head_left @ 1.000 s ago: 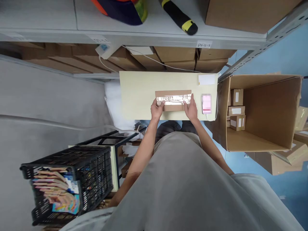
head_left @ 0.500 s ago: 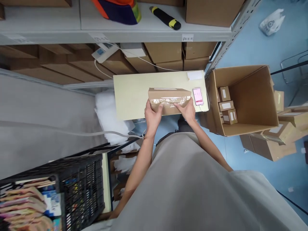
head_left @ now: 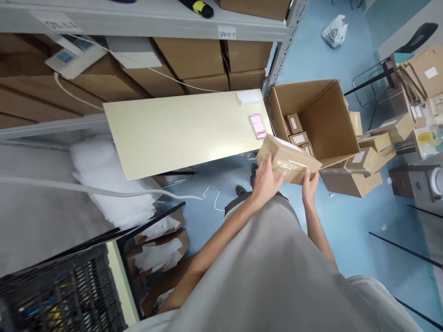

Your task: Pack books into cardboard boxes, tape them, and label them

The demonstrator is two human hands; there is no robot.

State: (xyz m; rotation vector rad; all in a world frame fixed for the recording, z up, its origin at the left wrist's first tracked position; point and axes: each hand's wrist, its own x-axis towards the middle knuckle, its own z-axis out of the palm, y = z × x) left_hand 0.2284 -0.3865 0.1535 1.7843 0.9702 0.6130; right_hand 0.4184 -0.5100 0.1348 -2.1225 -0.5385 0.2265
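A taped brown carton [head_left: 289, 159] with a white label on top is held in the air between both hands, off the right end of the pale board [head_left: 173, 129]. My left hand [head_left: 267, 180] grips its left end. At the right end, my right hand [head_left: 309, 184] has its fingers on the carton's near side. Just beyond the carton stands a large open box [head_left: 328, 133] with several small labelled cartons [head_left: 299, 138] inside. A pink-screened phone [head_left: 258, 126] and a white paper [head_left: 248, 96] lie on the board's right end.
Grey shelving [head_left: 173, 27] with brown boxes runs along the back. White packing material [head_left: 114, 180] lies at left, above a black crate [head_left: 69, 295]. More cartons [head_left: 363, 161] are stacked at right. A grey hose [head_left: 104, 188] crosses the left side.
Both hands have carried the carton from over the board to the right, beside the large box, and it is now tilted. The view has shifted right.
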